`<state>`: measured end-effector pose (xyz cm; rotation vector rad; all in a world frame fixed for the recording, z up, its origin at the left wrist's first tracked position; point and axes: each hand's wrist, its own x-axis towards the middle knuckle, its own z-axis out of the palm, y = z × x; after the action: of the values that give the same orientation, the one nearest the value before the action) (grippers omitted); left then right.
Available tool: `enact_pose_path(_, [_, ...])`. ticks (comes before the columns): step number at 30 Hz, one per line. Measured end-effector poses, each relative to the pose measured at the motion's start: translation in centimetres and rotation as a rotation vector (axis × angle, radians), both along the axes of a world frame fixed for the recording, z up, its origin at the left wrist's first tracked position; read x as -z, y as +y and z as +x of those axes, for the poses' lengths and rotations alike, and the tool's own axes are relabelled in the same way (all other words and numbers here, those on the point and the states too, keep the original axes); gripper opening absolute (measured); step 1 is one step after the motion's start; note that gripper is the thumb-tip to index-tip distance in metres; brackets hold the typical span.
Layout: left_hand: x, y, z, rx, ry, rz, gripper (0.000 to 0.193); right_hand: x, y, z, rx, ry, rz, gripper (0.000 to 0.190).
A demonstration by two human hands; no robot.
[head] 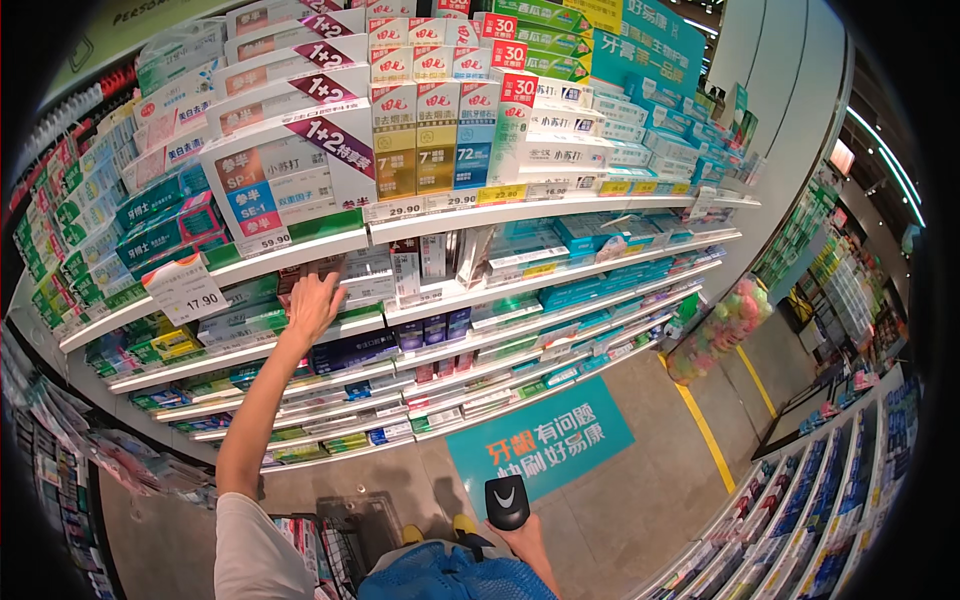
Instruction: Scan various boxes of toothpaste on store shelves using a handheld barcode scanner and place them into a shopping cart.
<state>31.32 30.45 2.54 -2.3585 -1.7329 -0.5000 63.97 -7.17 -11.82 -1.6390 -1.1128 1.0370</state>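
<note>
My left arm reaches out to the second shelf from the top. There my left hand (311, 304), fingers apart, is at the front of a row of toothpaste boxes (367, 281). Its fingertips overlap a dark reddish box (289, 281); whether they press on it I cannot tell. Low in front of my body, my right hand (521, 536) is closed around a black handheld scanner (508, 502), whose rounded head hides most of the fingers. Just above the left hand, a large white toothpaste gift box (289, 180) stands on the top shelf (442, 217).
A price card (185, 289) juts from the top shelf's edge. A wire basket (337, 555) with boxes stands by my feet. A teal floor sticker (540, 439) lies before the shelves. To the right are a clear bin of colourful balls (720, 330) and another stocked rack (795, 510).
</note>
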Motion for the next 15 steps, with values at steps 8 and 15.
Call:
enact_pose_path(8, [3.4, 0.4, -1.3, -0.001, -0.117, 0.385, 0.028, -0.4, 1.5, -0.6, -0.061, 0.037, 0.006, 0.039])
enact_pose_path(15, [2.4, -4.3, 2.0, 0.001, -0.12, 0.358, 0.045, 0.2, 1.4, 0.5, -0.094, 0.034, 0.015, 0.037])
